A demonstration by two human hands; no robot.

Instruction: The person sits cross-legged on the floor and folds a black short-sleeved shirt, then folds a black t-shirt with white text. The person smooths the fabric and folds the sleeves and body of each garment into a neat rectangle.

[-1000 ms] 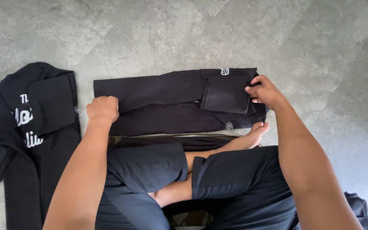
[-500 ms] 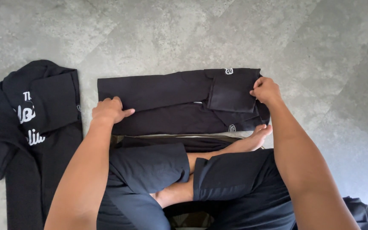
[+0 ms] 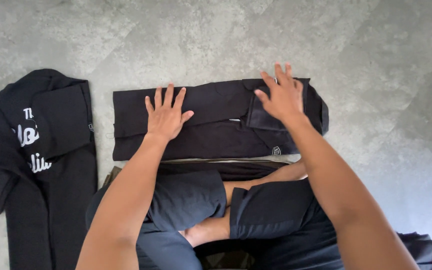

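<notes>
A folded black garment (image 3: 211, 125) lies flat on the grey floor in front of my crossed legs. My left hand (image 3: 166, 116) rests palm down on its left half, fingers spread. Over the garment's right end, where a small pocket flap sits, my right hand (image 3: 281, 95) is flat with fingers apart. Neither hand grips anything.
A black shirt with white lettering (image 3: 36, 150) lies spread on the floor at the left. My legs in dark shorts (image 3: 226, 210) fill the lower middle. More dark cloth (image 3: 426, 250) shows at the bottom right corner. The grey stone floor (image 3: 226, 35) stretches beyond.
Both hands have opened and spread flat on the folded garment; the left moved right onto it, the right let go of the right end and lies over it.
</notes>
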